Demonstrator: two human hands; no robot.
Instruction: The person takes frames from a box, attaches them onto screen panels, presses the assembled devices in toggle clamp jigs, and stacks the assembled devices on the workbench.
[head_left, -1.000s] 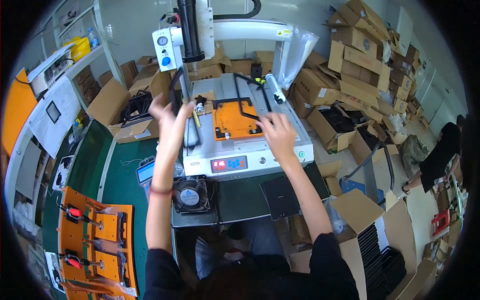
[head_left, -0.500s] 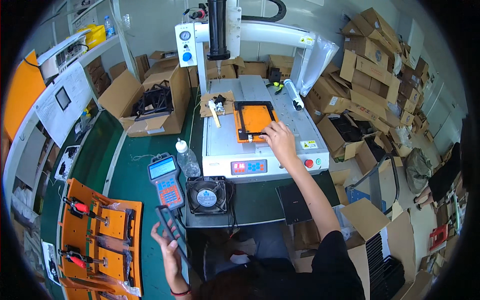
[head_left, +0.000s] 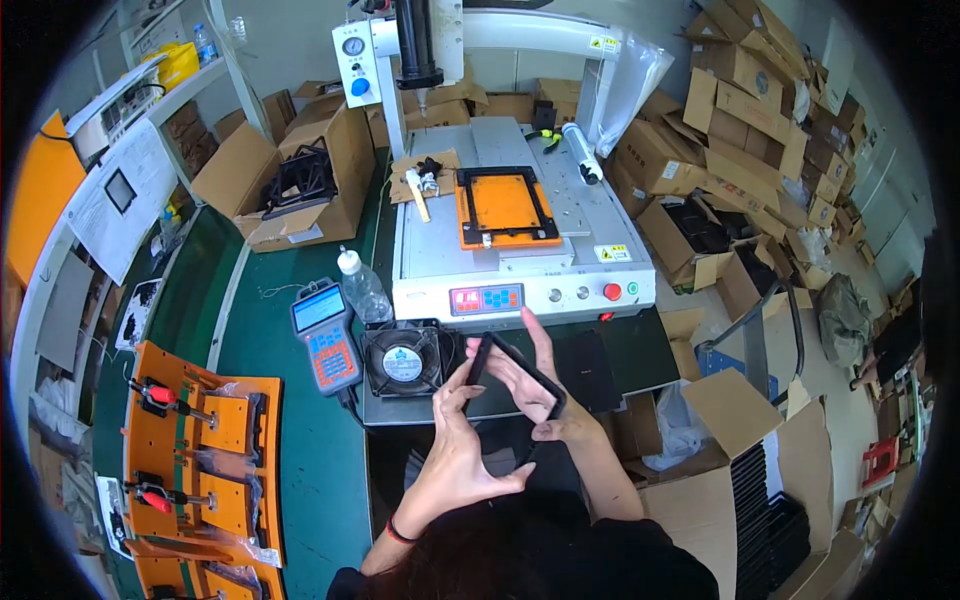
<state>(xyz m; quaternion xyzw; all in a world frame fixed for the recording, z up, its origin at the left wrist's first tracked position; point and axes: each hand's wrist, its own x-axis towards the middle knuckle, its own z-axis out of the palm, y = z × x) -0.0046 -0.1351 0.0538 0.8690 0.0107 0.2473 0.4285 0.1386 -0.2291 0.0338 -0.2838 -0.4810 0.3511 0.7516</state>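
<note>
In front of my body, a slim black rectangular frame (head_left: 480, 362) is held up and tilted between both hands. My left hand (head_left: 450, 455) grips its left side, the fingers along the bar and the thumb stretched below. My right hand (head_left: 572, 428) closes on the right corner with its thumb, while its index finger points up past the upper bar. Part of the right palm shows through the frame's opening. Beyond the hands, an orange fixture plate (head_left: 500, 205) lies on the machine bed with another black frame (head_left: 545, 212) on it; neither hand touches it.
A dispensing machine (head_left: 580, 275) with a hanging nozzle stands ahead. Left of my hands are a black fan (head_left: 402, 362), a handheld controller (head_left: 330, 340), a clear bottle (head_left: 366, 292) and orange clamp jigs (head_left: 225, 430). An open carton (head_left: 735, 435) stands at right.
My right hand has left the fixture plate and come back to the frame. My left hand has brought the frame up and rightward, so both hands now hold it. The view has shifted slightly.
</note>
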